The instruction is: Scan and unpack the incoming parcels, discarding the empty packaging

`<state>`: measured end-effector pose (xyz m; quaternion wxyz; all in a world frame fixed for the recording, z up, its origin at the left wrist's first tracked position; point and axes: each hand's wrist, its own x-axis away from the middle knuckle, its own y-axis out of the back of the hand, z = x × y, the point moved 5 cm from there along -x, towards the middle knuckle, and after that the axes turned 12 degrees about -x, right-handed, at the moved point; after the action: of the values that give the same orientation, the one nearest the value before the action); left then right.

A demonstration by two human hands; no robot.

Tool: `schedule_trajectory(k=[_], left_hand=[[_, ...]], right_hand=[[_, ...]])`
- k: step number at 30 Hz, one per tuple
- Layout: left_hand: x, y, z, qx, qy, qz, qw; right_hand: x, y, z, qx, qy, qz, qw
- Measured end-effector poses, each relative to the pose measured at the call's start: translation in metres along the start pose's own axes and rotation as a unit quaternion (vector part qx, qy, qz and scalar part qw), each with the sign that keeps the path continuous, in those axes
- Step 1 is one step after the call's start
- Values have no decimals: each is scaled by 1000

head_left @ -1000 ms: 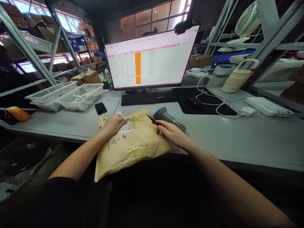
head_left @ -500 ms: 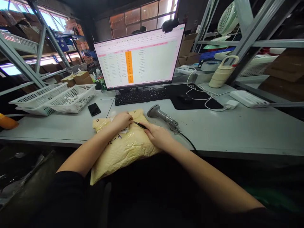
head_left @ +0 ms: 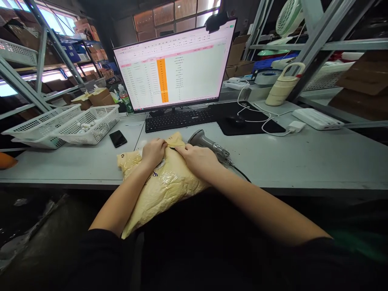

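A puffy, pale yellow mailer bag [head_left: 169, 182] with clear tape and handwriting lies tilted across the desk's front edge. My left hand [head_left: 154, 152] is closed on its upper part, knuckles up, beside a partly covered label. My right hand [head_left: 200, 161] presses on the bag's right side, its fingertips close to the left ones. From under those fingertips pokes a short bit of a slim black tool [head_left: 172, 148]; the rest of it is hidden by the hand. Just behind my right hand lies a grey handheld barcode scanner [head_left: 209, 143] with a black cord.
Behind the bag are a keyboard [head_left: 178, 119], a monitor [head_left: 194, 72] and a mouse [head_left: 236, 120] on a black mat. A phone [head_left: 118, 139] and white perforated baskets [head_left: 91, 135] sit to the left. At the right are a white power bank [head_left: 318, 119], charger and cable.
My hands have come closer together at the bag's upper part. My right hand has moved up and left over the black tool, covering most of it. The view has shifted slightly.
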<state>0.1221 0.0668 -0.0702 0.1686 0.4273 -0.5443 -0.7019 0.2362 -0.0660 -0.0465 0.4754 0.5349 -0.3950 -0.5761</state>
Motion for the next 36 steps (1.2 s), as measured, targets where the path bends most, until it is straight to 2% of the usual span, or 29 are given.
schedule_trajectory(k=[8, 12, 15, 17, 19, 21, 23, 26, 28, 31, 33, 34, 36], left_hand=[[6, 3, 5, 49, 12, -78, 996], [10, 2, 7, 72, 9, -97, 993], [12, 1, 12, 91, 25, -107, 990], [13, 1, 16, 103, 40, -106, 988], [13, 0, 18, 111, 46, -98, 988], [11, 1, 17, 112, 43, -87, 989], [8, 3, 15, 108, 36, -74, 991], [2, 8, 12, 90, 20, -54, 994], [-1, 14, 8, 74, 2, -43, 996], [-4, 25, -1, 46, -31, -32, 998], [-3, 33, -10, 28, -49, -28, 998], [-2, 36, -14, 18, -57, -27, 998], [1, 41, -20, 0, -77, -23, 997]], right_hand=[[-13, 12, 10, 68, 53, 21, 996], [-13, 23, -1, 111, 56, 50, 991], [-8, 46, -37, 135, -31, 56, 989], [3, 66, -75, 143, -126, 37, 981], [20, 78, -115, 128, -194, 9, 972], [40, 73, -151, 100, -234, 2, 967], [59, 51, -181, 69, -265, 34, 961], [71, 19, -199, 45, -274, 72, 958], [64, 18, -181, 32, -221, 23, 974], [43, 37, -108, -61, -40, -86, 994], [28, 41, -52, -125, 74, -67, 987], [21, 40, -30, -128, 99, -44, 986], [7, 31, -2, -107, 90, -18, 990]])
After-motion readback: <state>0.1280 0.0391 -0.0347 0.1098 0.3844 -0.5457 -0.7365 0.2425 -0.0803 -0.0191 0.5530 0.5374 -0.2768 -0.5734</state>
